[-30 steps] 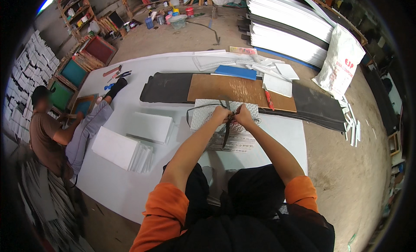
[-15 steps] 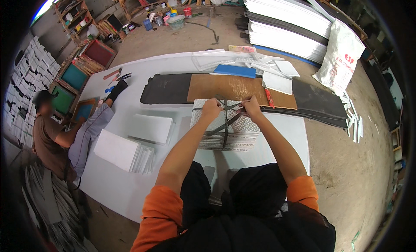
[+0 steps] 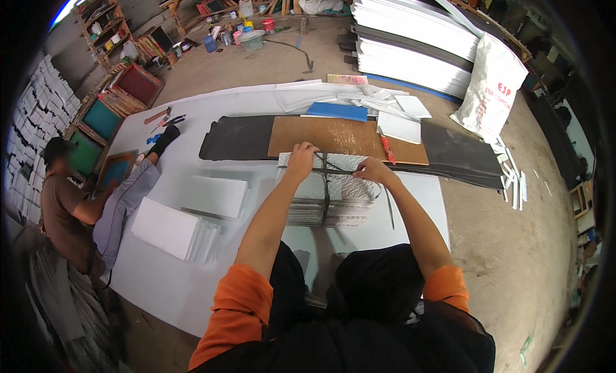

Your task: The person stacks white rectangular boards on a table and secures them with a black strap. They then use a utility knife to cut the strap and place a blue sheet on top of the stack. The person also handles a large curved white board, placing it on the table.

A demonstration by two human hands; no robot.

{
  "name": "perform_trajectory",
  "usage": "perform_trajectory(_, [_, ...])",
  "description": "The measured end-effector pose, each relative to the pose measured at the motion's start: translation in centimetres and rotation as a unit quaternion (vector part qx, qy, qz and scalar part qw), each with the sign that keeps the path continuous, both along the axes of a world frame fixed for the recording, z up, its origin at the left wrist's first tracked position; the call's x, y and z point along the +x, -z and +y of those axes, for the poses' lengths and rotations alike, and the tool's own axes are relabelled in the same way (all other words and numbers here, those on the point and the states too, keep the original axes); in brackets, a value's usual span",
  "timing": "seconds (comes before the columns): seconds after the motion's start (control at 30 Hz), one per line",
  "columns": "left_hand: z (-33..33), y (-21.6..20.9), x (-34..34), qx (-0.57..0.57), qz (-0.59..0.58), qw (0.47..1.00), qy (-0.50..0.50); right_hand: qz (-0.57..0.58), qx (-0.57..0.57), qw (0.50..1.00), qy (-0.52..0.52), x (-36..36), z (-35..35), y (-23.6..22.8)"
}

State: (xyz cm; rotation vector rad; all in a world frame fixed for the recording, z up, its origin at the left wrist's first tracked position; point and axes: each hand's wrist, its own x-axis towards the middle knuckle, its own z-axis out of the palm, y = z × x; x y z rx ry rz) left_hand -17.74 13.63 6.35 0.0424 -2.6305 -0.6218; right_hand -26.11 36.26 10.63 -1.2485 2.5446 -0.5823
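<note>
In front of me stands a bundle of silvery-white textured sheets point(image 3: 343, 203), bound crosswise with a dark strap point(image 3: 326, 198). My left hand point(image 3: 301, 160) is at its far left corner, close to the strap, fingers curled; what they hold, if anything, is hidden. At the right part of the top, my right hand point(image 3: 373, 170) pinches the strap where it runs crosswise. A loose strap end point(image 3: 390, 209) hangs beside the bundle's right side.
Left of the bundle lie two stacks of white boards point(image 3: 168, 226). Beyond it, a brown board point(image 3: 308, 135) rests on black sheets point(image 3: 237, 138), with a red cutter point(image 3: 387, 149) on it. At the left sits another person point(image 3: 70, 193). White sheets point(image 3: 410, 49) are piled at the back right.
My hands have moved apart from near the strap crossing, left hand to the far left corner, right hand rightward. The strap now lies flatter across the top, its loose end hanging at the right.
</note>
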Motion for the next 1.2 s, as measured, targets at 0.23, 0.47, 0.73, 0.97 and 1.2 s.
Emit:
perform_trajectory(0.23, [1.0, 0.3, -0.3, -0.07, -0.057, 0.996, -0.001, -0.048, -0.016, 0.999, 0.016, -0.2, 0.9, 0.5])
perform_trajectory(0.47, [-0.6, -1.1, -0.1, -0.036, -0.025, 0.998, 0.048, -0.015, -0.048, 0.999, 0.02, -0.7, -0.2, 0.3])
perform_trajectory(0.73, [-1.3, -4.7, 2.7, 0.022, -0.134, 0.99, 0.041, -0.051, 0.016, 0.998, -0.015, -0.3, -1.1, -3.5])
perform_trajectory(0.97, [0.7, -2.9, 1.7, 0.154, -0.079, 0.98, 0.1, -0.184, 0.023, 0.982, -0.018, 2.3, -3.2, -6.6])
perform_trajectory(1.2, [1.9, -2.8, 1.4, 0.113, -0.02, 0.983, 0.147, -0.067, -0.092, 0.993, -0.032, 2.6, -4.6, -6.2])
